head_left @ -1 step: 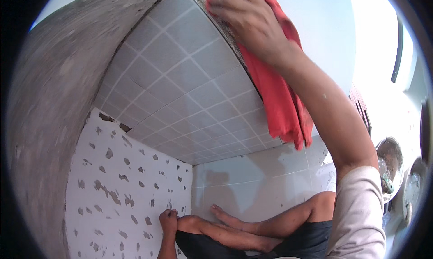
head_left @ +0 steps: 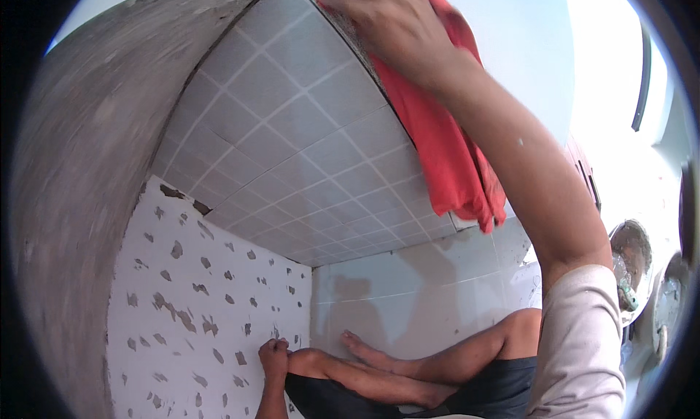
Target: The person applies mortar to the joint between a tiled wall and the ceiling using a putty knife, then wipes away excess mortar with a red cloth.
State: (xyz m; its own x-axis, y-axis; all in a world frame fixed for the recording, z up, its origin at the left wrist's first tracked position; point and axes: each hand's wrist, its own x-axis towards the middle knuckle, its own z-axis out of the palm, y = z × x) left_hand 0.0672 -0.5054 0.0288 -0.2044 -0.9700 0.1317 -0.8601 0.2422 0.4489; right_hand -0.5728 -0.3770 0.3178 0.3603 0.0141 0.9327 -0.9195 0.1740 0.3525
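High up, my right hand [head_left: 390, 29] is closed on a red cloth [head_left: 445, 156] at the top edge of the grey tiled wall [head_left: 306, 127]. The cloth's loose end hangs down over the tile face, below my wrist. The hand's fingertips are partly hidden and slightly blurred. Low down, my left hand [head_left: 274, 355] rests against my bent knee with its fingers curled in, and no object shows in it. Pale grout lines cross the tiles in a grid, and a rough strip [head_left: 350, 32] runs along their edge.
A rough grey cement wall [head_left: 73, 164] rises on the left. Below it is a white surface with chipped patches [head_left: 182, 295]. My bare foot [head_left: 364, 352] lies on the pale tiled floor [head_left: 437, 291]. Stained basins [head_left: 631, 255] stand at the right, beside my sleeve.
My right hand has shifted a little left and up along the tile edge, drawing the red cloth with it. The cloth's lower end has risen slightly. My left hand stays almost still.
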